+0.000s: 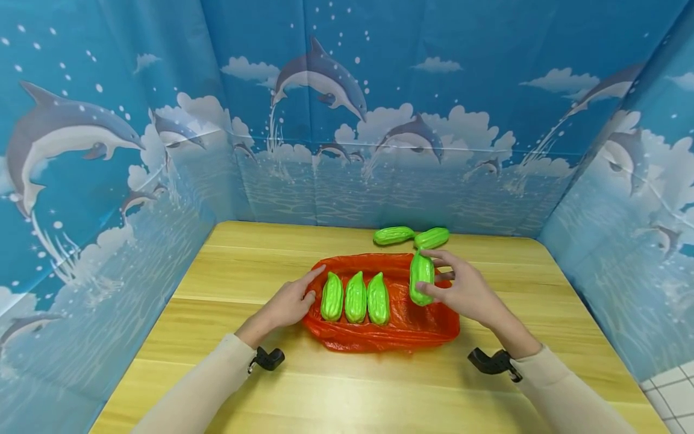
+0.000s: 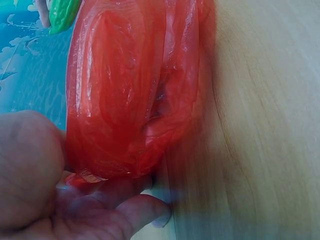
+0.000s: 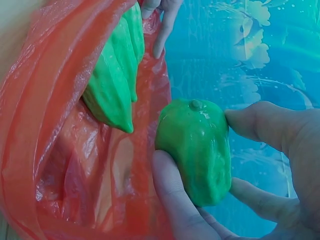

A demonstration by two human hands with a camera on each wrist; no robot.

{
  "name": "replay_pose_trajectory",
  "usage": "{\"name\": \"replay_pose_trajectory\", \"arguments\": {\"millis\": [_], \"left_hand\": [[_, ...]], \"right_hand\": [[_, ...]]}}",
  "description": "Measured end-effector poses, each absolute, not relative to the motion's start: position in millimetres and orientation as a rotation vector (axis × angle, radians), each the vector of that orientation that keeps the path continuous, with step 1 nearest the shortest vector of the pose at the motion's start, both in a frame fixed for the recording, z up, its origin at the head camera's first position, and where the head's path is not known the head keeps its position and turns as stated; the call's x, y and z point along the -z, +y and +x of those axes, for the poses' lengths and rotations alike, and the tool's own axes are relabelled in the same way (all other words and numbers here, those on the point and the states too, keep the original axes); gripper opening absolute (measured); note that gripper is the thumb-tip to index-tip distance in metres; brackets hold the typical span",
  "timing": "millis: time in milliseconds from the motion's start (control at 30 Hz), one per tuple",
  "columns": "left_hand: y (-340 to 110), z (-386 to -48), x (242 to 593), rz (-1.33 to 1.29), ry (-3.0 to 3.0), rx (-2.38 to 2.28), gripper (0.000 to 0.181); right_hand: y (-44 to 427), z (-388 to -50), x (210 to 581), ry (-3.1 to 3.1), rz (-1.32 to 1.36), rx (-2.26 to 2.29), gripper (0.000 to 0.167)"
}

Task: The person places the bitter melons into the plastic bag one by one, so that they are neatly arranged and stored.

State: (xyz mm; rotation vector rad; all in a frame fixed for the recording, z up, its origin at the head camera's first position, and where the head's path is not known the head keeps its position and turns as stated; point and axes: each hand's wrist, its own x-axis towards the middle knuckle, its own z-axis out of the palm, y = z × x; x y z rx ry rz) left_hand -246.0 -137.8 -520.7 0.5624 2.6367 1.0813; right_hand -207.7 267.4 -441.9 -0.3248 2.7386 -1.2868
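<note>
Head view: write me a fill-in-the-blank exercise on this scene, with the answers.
In the red bag lies a row of ____ green gourds.
Another gourd is in the person's ____ hand.
Behind the bag, ____ more gourds lie on the table.
The curtain is printed with leaping ____.
Missing words: three; right; two; dolphins.

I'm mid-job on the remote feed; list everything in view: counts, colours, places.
Green gourds: three, green, side by side in the bag
Held gourd: one, green, in the right hand
Far gourds: two, green, on the table's far side
Plastic bag: one, red, opened on the table
Table: one, yellow wood grain, under the bag
Dolphin-print sheeting: count unclear, blue, behind and beside the table
Tiles: several, white, lower right
Wrist mounts: two, black, at the wrists
Sleeves: two, cream, on the forearms
Left hand: one, bare, touching the bag's left end
Right hand: one, bare, gripping the gourd
</note>
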Motion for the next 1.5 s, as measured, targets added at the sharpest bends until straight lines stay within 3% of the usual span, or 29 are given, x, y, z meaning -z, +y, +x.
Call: {"name": "replay_pose_trajectory", "arguments": {"millis": [1500], "left_hand": [[-136.9, -241.1, 518.1, 0.554, 2.673, -1.062, 0.071]], "right_hand": [[240.5, -216.4, 463.4, 2.702, -0.512, 1.072, 0.075]]}}
